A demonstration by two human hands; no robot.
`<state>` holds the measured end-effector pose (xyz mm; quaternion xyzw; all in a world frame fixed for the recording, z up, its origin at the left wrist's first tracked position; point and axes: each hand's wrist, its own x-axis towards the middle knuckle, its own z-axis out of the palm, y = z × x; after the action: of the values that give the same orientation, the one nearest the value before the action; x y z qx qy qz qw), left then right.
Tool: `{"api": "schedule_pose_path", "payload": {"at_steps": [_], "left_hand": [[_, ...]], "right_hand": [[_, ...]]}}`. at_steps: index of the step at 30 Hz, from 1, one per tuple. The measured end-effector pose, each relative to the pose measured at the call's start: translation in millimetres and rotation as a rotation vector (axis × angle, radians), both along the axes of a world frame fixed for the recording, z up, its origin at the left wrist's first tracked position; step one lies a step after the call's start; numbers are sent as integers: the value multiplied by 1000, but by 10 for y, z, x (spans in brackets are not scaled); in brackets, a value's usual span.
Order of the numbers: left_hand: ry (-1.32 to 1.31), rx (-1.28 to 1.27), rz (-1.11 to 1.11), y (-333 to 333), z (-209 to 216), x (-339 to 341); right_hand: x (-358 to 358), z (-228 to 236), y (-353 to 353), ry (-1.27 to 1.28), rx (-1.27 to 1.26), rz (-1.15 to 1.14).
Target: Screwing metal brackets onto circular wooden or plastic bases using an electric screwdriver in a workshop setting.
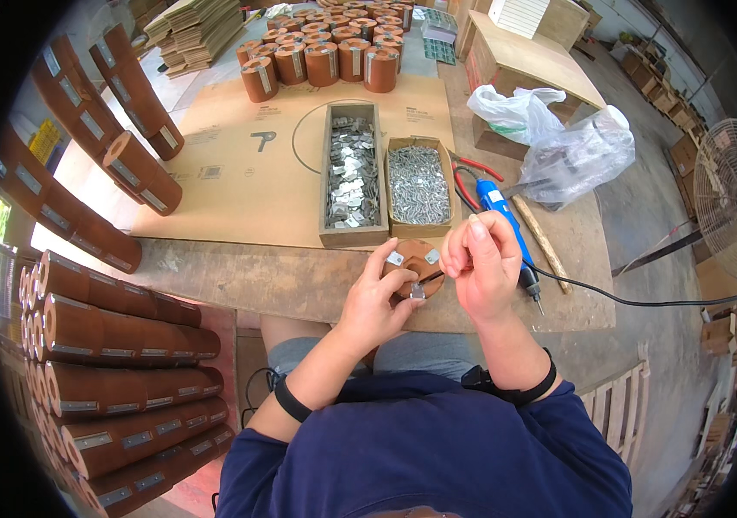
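Observation:
A short reddish-brown cylinder (406,257) with a hollow in its top stands at the table's near edge. Small metal plates (431,256) sit around its top rim. My left hand (373,298) grips the cylinder from the left, its thumb and a finger beside the nearest metal plate (418,291). Just right of the cylinder, my right hand (485,268) is raised with thumb and fingers pinched; what it holds is too small to name. Beyond the cylinder are a wooden box of metal plates (352,173) and a carton of screws (418,183).
A blue electric screwdriver (507,216) with a black cord, red-handled pliers (479,167) and a wooden stick (543,242) lie at right, near plastic bags (558,142). More cylinders (321,65) crowd the far table; long stacks (127,337) rise at left. A fan (731,198) stands far right.

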<state>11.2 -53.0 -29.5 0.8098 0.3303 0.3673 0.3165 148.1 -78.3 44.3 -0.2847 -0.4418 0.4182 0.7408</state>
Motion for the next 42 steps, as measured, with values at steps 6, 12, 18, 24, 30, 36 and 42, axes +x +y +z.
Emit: {"api": "schedule_pose_path", "payload": {"at_steps": [6, 12, 18, 24, 30, 36, 42], "left_hand": [[-11, -33, 0, 8, -23, 8], [7, -19, 1, -1, -44, -1], [-14, 5, -8, 29, -29, -1], [-15, -43, -16, 29, -35, 6], [0, -14, -14, 25, -64, -5], [8, 71, -4, 32, -17, -20], [-30, -18, -21, 28, 48, 3]], "right_hand": [[3, 18, 8, -56, -69, 24], [69, 107, -13, -271, -165, 231], [-6, 132, -33, -316, -169, 149], [103, 173, 175, -217, -251, 511], [-141, 75, 128, -38, -213, 33], [-237, 13, 71, -257, -182, -138], [-130, 44, 43, -241, -225, 28]]}}
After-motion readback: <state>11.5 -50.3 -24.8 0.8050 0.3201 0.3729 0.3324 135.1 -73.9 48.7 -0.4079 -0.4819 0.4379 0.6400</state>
